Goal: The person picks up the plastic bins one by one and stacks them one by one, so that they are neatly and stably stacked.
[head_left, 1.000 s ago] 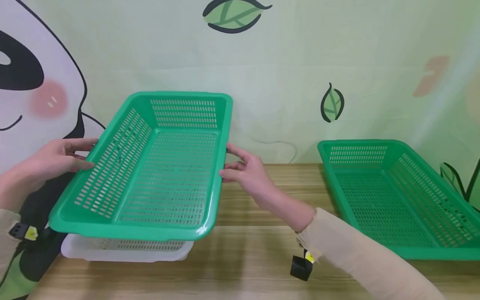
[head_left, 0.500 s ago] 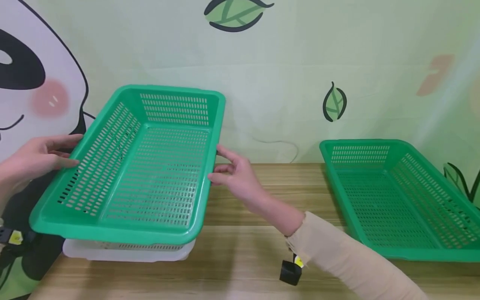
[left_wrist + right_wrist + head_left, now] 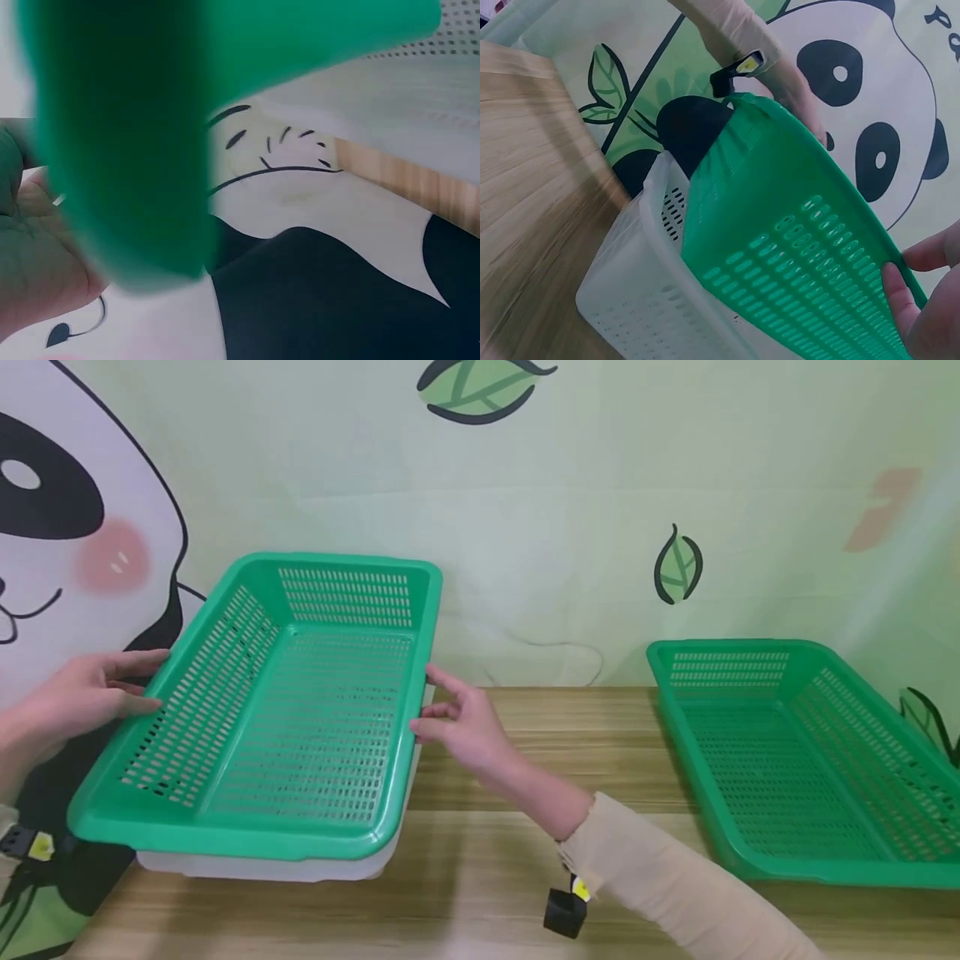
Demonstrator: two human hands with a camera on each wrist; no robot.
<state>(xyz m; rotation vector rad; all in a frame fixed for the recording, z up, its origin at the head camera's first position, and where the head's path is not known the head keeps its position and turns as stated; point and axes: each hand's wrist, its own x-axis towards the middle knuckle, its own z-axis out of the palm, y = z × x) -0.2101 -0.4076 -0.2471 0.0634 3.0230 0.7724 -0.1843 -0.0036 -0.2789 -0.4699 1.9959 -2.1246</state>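
Head view: green basket [image 3: 285, 727] held by its long rims over a white basket [image 3: 262, 864] at the table's [image 3: 487, 860] left edge, near end low, far end raised. Left hand [image 3: 75, 697] on the left rim, right hand [image 3: 461, 727] on the right rim, fingers lightly curled against the plastic. Second green basket [image 3: 795, 760] well apart at right, bare wood between. Left wrist view: blurred green rim beside the palm [image 3: 37, 255]; grip cannot be told. Right wrist view: fingertips [image 3: 922, 255] at the green rim, white basket nested beneath.
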